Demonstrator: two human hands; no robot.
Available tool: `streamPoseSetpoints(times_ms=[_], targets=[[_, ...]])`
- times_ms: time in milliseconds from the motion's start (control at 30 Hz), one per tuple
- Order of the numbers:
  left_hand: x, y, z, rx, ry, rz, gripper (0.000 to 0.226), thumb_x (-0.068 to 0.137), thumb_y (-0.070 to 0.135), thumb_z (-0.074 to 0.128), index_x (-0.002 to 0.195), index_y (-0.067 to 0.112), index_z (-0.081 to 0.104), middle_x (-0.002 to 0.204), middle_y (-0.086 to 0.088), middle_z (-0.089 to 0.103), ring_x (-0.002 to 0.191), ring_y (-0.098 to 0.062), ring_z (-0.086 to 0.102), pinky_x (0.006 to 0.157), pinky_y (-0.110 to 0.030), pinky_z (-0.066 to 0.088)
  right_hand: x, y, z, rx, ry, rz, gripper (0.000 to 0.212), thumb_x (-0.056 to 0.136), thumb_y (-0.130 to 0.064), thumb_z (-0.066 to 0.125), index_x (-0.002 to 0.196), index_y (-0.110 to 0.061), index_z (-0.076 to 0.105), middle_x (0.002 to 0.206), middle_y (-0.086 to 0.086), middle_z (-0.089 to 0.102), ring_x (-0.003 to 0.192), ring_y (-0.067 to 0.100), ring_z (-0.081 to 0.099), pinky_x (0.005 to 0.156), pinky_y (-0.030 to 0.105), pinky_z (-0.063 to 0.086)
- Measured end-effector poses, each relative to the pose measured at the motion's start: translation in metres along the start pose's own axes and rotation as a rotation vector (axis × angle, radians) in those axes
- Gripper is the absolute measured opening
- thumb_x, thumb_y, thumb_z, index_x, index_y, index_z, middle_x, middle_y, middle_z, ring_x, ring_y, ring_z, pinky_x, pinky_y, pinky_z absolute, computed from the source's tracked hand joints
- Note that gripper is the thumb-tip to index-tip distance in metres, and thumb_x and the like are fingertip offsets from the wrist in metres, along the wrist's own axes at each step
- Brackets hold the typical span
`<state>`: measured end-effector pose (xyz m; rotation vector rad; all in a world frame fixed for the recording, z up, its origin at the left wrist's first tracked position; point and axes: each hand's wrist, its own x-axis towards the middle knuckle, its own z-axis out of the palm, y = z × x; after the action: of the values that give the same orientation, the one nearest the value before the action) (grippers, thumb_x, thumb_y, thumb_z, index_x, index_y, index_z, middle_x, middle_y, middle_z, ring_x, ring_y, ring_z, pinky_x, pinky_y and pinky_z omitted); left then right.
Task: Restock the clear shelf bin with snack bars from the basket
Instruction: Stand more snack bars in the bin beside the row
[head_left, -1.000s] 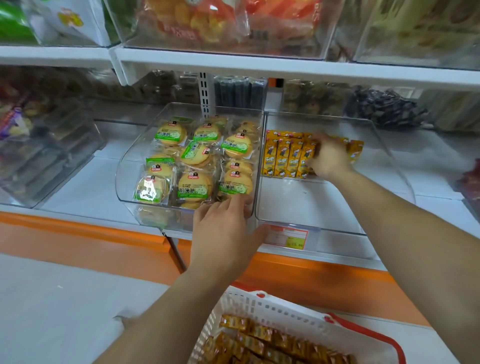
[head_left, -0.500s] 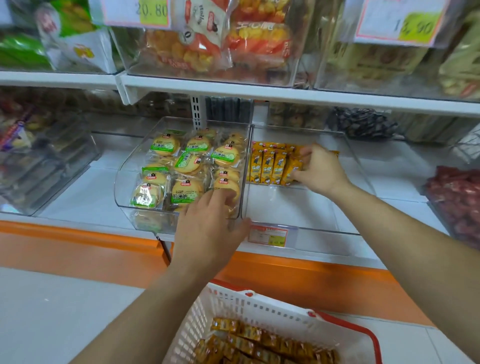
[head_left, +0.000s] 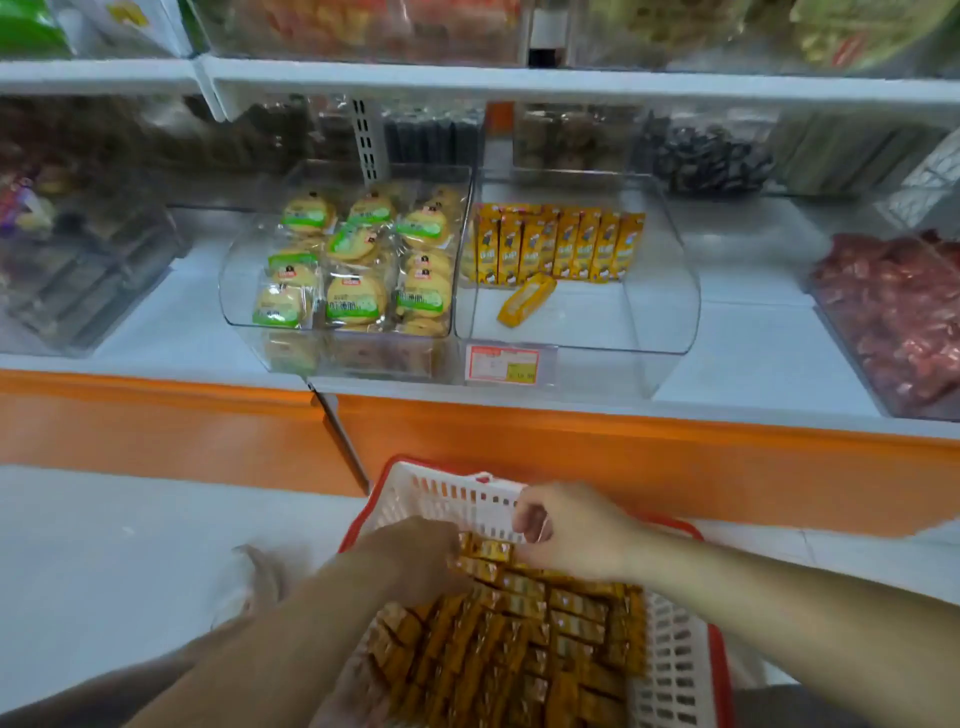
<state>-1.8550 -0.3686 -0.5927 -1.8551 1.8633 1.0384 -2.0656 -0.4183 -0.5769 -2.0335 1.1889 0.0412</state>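
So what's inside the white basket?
Lots of yellow snack bars fill the basket. The left hand and right hand reach in and cover some; whatever lies beneath the top layer is hidden.

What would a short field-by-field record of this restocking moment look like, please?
Bin: clear shelf bin, floor mostly bare
Stocked: upright snack bars in a back row; one loose bar lying in front
Basket: basket, holding many bars
Left hand: left hand on the basket's bars, grip hidden
Right hand: right hand curled by the basket's far wall, grip unclear
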Motion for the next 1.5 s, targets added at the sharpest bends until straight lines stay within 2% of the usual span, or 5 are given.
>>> streamPoseSetpoints(times_ms=[400, 600, 900, 1167, 1500], targets=[[0.108, -0.039, 0.141, 0.189, 0.188, -0.080, 0.081, 0.087, 0.062, 0.062, 0.153, 0.024, 0.034, 0.154, -0.004, 0.043, 0.144, -0.029, 0.036, 0.115, -0.048, 0.036, 0.072, 0.156, 0.177, -0.094, -0.071, 0.339, 0.076, 0.083, -0.061, 0.065, 0.145, -0.022, 0.044, 0.152, 0.007, 0.039, 0.140, 0.032, 0.036, 0.111, 0.046, 0.036], [0.140, -0.042, 0.155, -0.035, 0.467, 0.003, 0.080, 0.075, 0.042, 0.080, 0.141, 0.010, 0.049, 0.143, -0.017, 0.047, 0.132, -0.042, 0.043, 0.104, -0.055, 0.048, 0.076, 0.154, 0.220, -0.054, 0.158, 0.414, 0.040, 0.086, -0.051, 0.062, 0.114, -0.024, 0.057, 0.121, 0.004, 0.055, 0.106, 0.031, 0.059, 0.074, 0.036, 0.049], [0.140, -0.059, 0.157, -0.281, 0.714, -0.076, 0.040, 0.078, 0.028, 0.081, 0.115, 0.020, 0.069, 0.118, -0.006, 0.062, 0.115, -0.031, 0.055, 0.094, -0.042, 0.049, 0.070, 0.131, 0.237, 0.255, 0.207, 0.406, 0.058, 0.089, -0.056, 0.057, 0.139, -0.026, 0.053, 0.132, -0.002, 0.061, 0.121, 0.022, 0.056, 0.098, 0.039, 0.049], [0.148, -0.089, 0.161, -0.380, 0.327, -0.177, 0.104, 0.076, 0.046, 0.084, 0.159, 0.022, 0.026, 0.157, -0.006, 0.028, 0.139, -0.030, 0.042, 0.111, -0.048, 0.044, 0.101, 0.118, 0.233, 0.287, 0.055, 0.544, 0.080, 0.084, -0.076, 0.051, 0.140, -0.019, 0.045, 0.114, -0.004, 0.065, 0.105, 0.023, 0.063, 0.094, 0.049, 0.050], [0.157, -0.099, 0.156, -0.388, 0.172, -0.034, 0.101, 0.074, 0.041, 0.089, 0.157, 0.026, 0.033, 0.158, -0.002, 0.036, 0.136, -0.026, 0.048, 0.107, -0.040, 0.045, 0.114, 0.115, 0.233, 0.255, 0.163, 0.530, 0.060, 0.089, -0.064, 0.057, 0.130, -0.022, 0.047, 0.104, -0.004, 0.061, 0.103, 0.028, 0.063, 0.069, 0.036, 0.044]])
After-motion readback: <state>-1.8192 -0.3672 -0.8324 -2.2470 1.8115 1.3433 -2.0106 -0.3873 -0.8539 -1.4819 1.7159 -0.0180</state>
